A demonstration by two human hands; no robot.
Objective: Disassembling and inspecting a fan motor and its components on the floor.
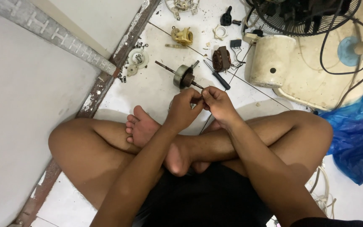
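Crossed bare legs fill the near view, and above them the left hand [184,108] and right hand [219,104] meet fingertip to fingertip, both pinched narrow on something too small to make out — perhaps a fine wire or pin. Just beyond the fingertips lies the motor rotor [184,76] on its shaft, on the tiled floor [156,90]. Left of the hands sit loose screws [122,78] and a white round cap [138,57]; these could roll off or scatter at a nudge from a foot. Right of the rotor lie a screwdriver [218,76] and a copper coil [221,59], whose thin leads might snap if tugged. Farther right — a cream fan base [274,59] and a crumpled blue plastic bag [356,126]. No labels or signs are legible.
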